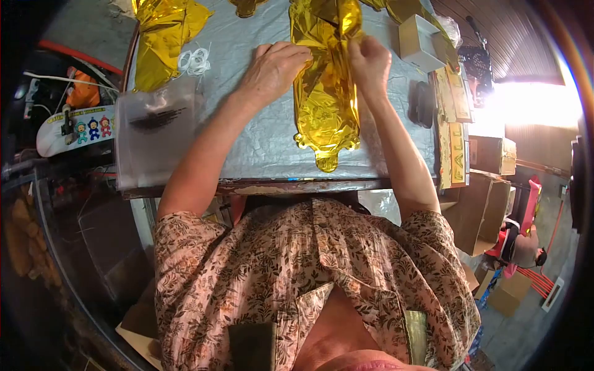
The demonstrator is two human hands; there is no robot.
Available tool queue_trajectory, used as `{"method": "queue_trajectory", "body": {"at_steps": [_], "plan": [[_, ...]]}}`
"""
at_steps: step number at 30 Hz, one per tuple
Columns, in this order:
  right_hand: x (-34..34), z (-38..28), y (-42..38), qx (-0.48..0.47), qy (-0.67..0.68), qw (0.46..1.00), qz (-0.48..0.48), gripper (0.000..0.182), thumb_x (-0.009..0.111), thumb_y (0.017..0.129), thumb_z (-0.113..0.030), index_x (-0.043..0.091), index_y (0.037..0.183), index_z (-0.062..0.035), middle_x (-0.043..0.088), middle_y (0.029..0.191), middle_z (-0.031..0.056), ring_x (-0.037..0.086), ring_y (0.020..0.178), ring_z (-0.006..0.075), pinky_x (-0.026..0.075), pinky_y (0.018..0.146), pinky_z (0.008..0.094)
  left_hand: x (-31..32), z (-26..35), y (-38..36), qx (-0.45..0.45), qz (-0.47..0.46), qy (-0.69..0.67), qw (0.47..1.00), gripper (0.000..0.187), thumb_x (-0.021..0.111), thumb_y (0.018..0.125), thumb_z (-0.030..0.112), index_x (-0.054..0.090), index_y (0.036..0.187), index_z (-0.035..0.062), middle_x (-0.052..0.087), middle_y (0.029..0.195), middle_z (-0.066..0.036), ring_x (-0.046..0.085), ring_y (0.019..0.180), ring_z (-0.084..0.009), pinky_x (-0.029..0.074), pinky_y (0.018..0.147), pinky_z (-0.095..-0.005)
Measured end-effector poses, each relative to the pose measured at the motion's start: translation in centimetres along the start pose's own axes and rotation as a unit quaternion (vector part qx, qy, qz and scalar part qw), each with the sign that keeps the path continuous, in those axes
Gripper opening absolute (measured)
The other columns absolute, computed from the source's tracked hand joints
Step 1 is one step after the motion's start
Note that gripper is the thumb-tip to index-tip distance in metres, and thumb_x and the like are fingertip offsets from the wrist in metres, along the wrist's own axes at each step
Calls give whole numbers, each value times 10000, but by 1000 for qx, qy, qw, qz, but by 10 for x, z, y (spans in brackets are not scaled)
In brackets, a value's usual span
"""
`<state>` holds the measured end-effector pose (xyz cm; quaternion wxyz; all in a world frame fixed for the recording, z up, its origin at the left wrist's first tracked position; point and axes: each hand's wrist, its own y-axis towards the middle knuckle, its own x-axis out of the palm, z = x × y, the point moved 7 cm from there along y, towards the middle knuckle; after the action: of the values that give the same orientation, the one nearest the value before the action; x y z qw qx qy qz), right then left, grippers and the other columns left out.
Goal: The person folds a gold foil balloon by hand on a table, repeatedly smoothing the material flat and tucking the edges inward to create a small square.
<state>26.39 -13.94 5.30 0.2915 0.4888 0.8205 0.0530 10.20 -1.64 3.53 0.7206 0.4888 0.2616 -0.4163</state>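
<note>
A shiny gold foil balloon [327,111], deflated and creased, lies lengthwise on the covered table [247,151]. Its rounded, tabbed end points toward me, and the far end runs past the top of the view. My left hand [281,65] is closed, with its fingertips gripping the balloon's left edge. On the opposite edge my right hand [371,62] is closed too, thumb and fingers pinching the foil; it looks slightly blurred. To the left of my left hand are a coil of white string [194,62] and more crumpled gold foil [164,43].
Clear plastic bags [158,139] lie at the table's left front corner. A white open box [422,43] and a dark object [423,104] sit along the right side. Cardboard boxes [476,210] stand right of the table, a skateboard deck [74,131] left of it.
</note>
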Motion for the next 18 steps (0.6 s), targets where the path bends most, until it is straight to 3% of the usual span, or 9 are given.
{"method": "queue_trajectory", "body": {"at_steps": [3,6,10,12,18], "plan": [[-19,15,-1,72,80,994,15,281,682,965,-202,721,982,77,707,801,40,579,715,83,470,680,261,1,-1,6,15,-4,-3,1000,224,655,969,120,733,1174,77,720,1219,-55,623,1168,-263,420,1032,-416],[-26,31,-3,86,129,987,40,206,647,944,-109,691,939,92,699,813,35,575,739,68,463,646,254,-4,5,27,10,-4,-3,1000,189,652,957,91,735,1120,45,729,1147,-86,651,1092,-297,476,981,-429],[-26,48,-4,115,195,973,39,172,648,945,-108,674,917,59,689,827,17,568,744,59,461,648,248,22,-4,59,38,14,19,999,177,652,935,71,735,1084,22,726,1111,-113,662,1045,-333,524,932,-444],[-28,42,-6,107,216,970,34,137,679,970,-167,655,956,-32,613,767,-39,491,619,34,376,543,212,33,-5,73,69,25,17,997,173,645,917,50,740,1057,13,725,1114,-125,662,1045,-351,541,937,-441],[-30,45,-11,101,278,954,45,116,672,988,-156,663,985,-40,601,760,-53,475,613,34,372,549,212,58,-11,98,75,21,-13,997,192,622,919,29,733,1074,3,720,1119,-126,657,1085,-344,541,970,-417]]}}
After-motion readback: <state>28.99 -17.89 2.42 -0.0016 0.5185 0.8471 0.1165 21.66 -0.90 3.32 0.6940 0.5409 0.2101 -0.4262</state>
